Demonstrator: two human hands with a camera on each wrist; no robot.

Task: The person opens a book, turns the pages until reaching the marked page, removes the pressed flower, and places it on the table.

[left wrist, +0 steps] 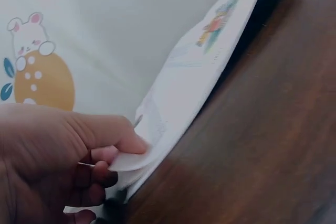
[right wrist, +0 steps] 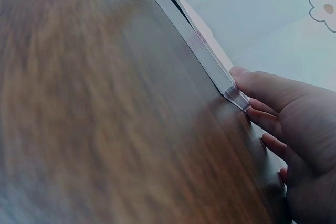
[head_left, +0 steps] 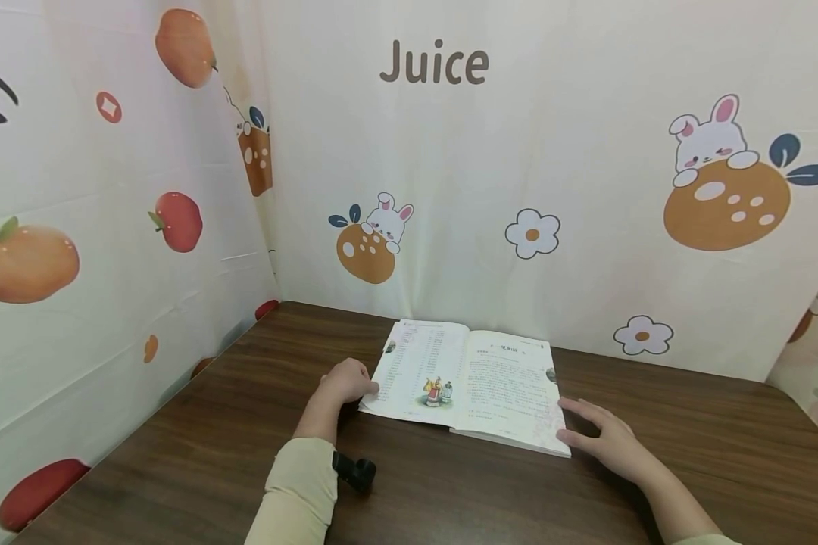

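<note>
An open book [head_left: 504,386] lies on the dark wooden table, with printed text on both pages and a small coloured figure on the left one. My left hand [head_left: 346,381] is at the book's lower left corner. In the left wrist view, its thumb and fingers pinch a curling page [left wrist: 137,160] there. Beside the right edge of the book is my right hand [head_left: 607,441], its thumb and fingers apart. The right wrist view shows the thumb tip touching the upper edge of the page block [right wrist: 202,51], with the fingers alongside the book's side.
A dark wooden table [head_left: 409,492] runs back to a printed curtain [head_left: 463,151] with fruit, rabbits and flowers. Another curtain side [head_left: 109,265] closes off the left. A black strap-mounted camera [head_left: 357,471] sits on the left wrist.
</note>
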